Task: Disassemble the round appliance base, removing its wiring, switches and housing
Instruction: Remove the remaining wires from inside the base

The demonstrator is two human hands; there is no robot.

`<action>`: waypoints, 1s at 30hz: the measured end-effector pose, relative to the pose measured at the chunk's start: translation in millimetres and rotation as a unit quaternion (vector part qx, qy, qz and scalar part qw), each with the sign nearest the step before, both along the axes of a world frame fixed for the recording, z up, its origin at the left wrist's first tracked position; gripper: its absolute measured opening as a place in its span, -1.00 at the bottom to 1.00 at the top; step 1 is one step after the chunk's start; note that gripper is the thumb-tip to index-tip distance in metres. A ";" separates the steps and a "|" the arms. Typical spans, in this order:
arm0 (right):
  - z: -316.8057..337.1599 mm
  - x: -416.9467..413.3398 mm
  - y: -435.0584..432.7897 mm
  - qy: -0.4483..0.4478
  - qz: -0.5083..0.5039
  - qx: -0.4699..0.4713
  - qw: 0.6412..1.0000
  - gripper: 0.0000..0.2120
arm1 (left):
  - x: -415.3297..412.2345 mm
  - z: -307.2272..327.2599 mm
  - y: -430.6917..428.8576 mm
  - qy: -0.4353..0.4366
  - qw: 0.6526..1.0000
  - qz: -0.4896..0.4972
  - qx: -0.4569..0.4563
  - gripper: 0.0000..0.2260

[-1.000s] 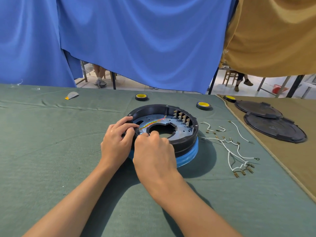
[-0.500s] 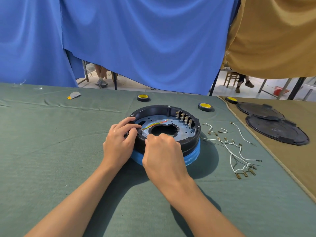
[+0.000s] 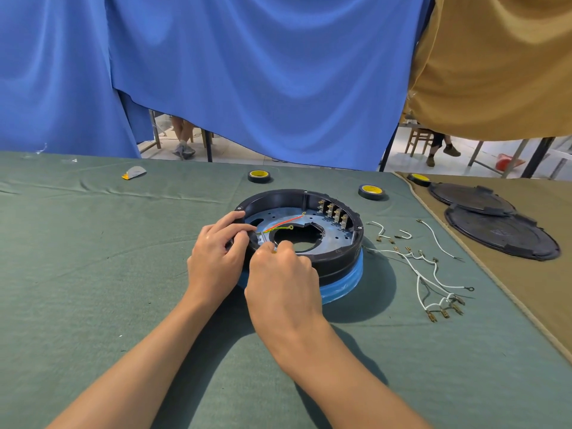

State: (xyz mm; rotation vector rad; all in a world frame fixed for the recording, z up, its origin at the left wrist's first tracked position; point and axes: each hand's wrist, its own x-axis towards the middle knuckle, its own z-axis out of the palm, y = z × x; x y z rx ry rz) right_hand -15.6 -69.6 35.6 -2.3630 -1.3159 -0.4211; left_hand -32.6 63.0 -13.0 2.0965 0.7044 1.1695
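The round appliance base (image 3: 340, 261), a black ring housing over a blue lower band, lies open-side up on the green cloth. Inside it a red wire and a yellow-green wire (image 3: 283, 225) cross a bluish plate, and a row of brass terminals (image 3: 333, 212) stands at the far right wall. My left hand (image 3: 216, 255) grips the near-left rim, thumb and fingers curled over it. My right hand (image 3: 280, 274) pinches something small at the inner near-left edge, where the wires end; what it pinches is hidden by the fingers.
Loose white wires with brass terminals (image 3: 433, 280) lie right of the base. Two black round covers (image 3: 498, 230) rest on the tan cloth at far right. Three tape rolls (image 3: 259, 176) sit beyond the base. A small grey scrap (image 3: 133, 173) lies far left.
The red and yellow-green wires now stand out more clearly from the plate. My right hand has shifted slightly right along the inner edge. My left hand keeps its hold on the rim.
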 end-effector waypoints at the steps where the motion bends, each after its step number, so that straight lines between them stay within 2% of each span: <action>1: -0.6 0.5 -0.2 0.000 -0.001 0.000 1.000 -0.69 | 0.1 -0.2 0.3 -0.001 1.000 0.002 0.001 -0.67; 11: 3.0 14.9 -12.0 0.022 0.025 0.019 0.999 -0.78 | 0.4 -0.3 -1.0 -0.008 1.000 0.001 -0.008 -0.74; 17: 8.7 18.2 -10.5 0.020 0.041 0.019 0.999 -0.78 | 0.0 0.2 -2.5 -0.006 1.000 -0.001 -0.008 -0.74; 25: 4.8 2.7 -3.1 0.020 0.004 0.013 1.000 -0.73 | 0.9 0.3 -1.5 -0.001 1.000 0.003 -0.004 -0.68; 30: 1.8 8.8 -7.0 0.027 0.009 0.023 0.999 -0.73 | 1.1 -0.7 -1.2 -0.003 1.000 0.007 -0.003 -0.72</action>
